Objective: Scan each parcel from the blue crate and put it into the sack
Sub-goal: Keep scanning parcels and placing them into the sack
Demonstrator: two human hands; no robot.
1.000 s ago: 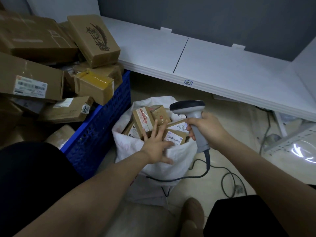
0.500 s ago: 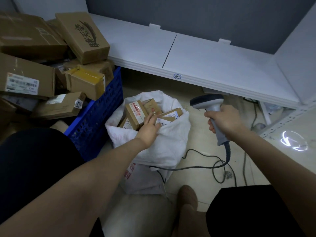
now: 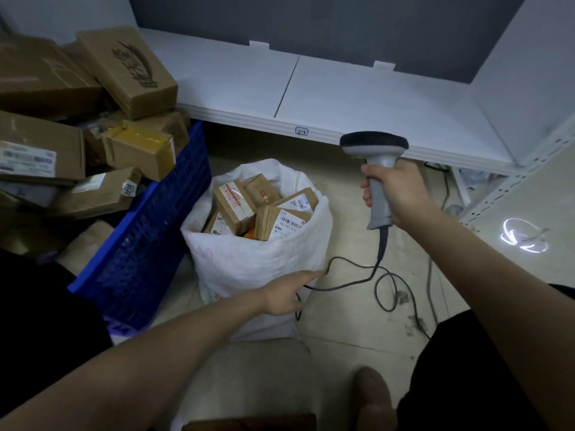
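Left grip (image 3: pixel 284 295) spread, empty, beside sack (image 3: pixel 249 262); right grip (image 3: pixel 396 194) clasps scanner (image 3: pixel 375 150); best lift next blue crate (image 3: pixel 149 244) parcel (image 3: pixel 102 194) label upward.

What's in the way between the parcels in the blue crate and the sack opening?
Nothing visible. The sack stands open right beside the blue crate; boxes already inside reach near its rim.

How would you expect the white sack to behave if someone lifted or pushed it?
The sack is probably floppy: its wall creases and sags around the load. It is likely heavy, since boxed parcels fill it to the mouth. Pushed, it would likely drag rather than slide, perhaps leaning.
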